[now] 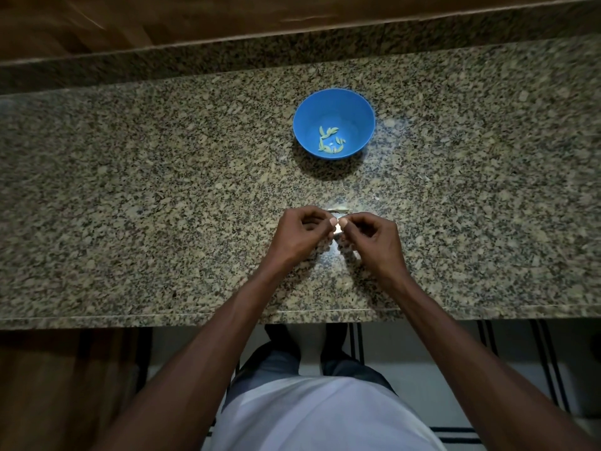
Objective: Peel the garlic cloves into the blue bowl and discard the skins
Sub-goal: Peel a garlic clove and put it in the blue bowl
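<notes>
Both hands meet over the granite counter (162, 190), and the pinch between them is the centre of everything here. The left hand (297, 234) and the right hand (374, 237) each curl their fingers in, thumbs and forefingers closing on a small pale garlic clove (338, 226) held between them, just above the stone. It is too small to say how much skin is on it; it looks only partly stripped. Just beyond the grip, a pale scrap, probably loose skin (340, 210), lies on the counter. Further out from the grip, well apart from it, stands the blue bowl (364, 109), with several peeled cloves (330, 141) lying in its bottom.

The peeling step is under way. Next, the skin needs pulling clear, then the bare clove carrying forward to the bowl.
</notes>
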A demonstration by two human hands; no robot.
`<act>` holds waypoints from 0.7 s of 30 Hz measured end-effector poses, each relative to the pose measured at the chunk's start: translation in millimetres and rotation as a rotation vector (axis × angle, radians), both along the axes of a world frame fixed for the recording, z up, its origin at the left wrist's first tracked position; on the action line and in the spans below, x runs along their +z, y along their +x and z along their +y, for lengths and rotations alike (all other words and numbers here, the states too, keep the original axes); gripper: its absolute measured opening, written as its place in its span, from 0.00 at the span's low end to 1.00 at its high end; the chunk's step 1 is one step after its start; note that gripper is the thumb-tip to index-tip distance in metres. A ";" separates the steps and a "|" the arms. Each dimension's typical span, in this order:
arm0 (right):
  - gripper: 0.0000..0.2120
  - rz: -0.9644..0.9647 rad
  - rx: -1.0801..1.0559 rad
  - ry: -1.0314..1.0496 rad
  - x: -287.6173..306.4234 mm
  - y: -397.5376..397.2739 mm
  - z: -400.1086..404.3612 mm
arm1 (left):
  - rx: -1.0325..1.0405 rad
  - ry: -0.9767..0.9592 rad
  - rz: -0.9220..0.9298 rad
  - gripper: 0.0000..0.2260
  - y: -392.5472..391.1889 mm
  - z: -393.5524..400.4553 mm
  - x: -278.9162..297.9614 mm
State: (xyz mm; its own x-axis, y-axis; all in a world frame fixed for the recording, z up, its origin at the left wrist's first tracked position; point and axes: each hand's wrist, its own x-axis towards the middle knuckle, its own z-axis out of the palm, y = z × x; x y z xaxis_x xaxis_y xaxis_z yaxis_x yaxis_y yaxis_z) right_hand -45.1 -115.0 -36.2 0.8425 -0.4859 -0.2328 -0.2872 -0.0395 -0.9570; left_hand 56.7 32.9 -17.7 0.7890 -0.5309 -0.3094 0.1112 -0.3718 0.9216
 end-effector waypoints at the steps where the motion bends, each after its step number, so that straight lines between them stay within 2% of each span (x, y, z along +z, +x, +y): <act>1: 0.08 0.003 -0.003 0.016 0.4 0.0 -0.3 | -0.027 0.010 -0.053 0.07 -0.7 -1.0 -1.1; 4: 0.10 0.023 0.003 0.087 1.6 0.3 -0.3 | -0.100 0.056 -0.190 0.05 -0.9 -1.9 0.3; 6: 0.10 0.064 -0.006 0.206 1.0 2.4 -1.7 | -0.134 0.069 -0.254 0.04 0.1 -1.6 -0.9; 9: 0.11 0.115 -0.036 0.372 0.7 6.2 -3.2 | -0.118 0.078 -0.257 0.05 -0.6 -0.3 -4.3; 11: 0.11 0.106 -0.028 0.318 3.2 7.3 -3.4 | -0.065 0.065 -0.171 0.06 -2.2 -0.6 -5.8; 16: 0.08 0.029 0.003 0.081 5.7 8.3 -3.1 | 0.075 -0.055 0.179 0.12 -5.8 -4.3 -7.2; 21: 0.06 -0.004 0.010 -0.054 3.7 7.4 -3.7 | 0.165 -0.115 0.428 0.11 -5.9 -10.6 -6.6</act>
State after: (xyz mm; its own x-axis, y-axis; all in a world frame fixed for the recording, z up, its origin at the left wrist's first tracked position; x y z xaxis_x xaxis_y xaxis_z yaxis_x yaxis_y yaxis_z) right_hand -37.6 -118.7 -32.6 0.8483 -0.4891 -0.2029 -0.2824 -0.0938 -0.9547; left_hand 50.8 22.3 -24.3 0.6802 -0.4588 -0.5717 0.5389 -0.2158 0.8143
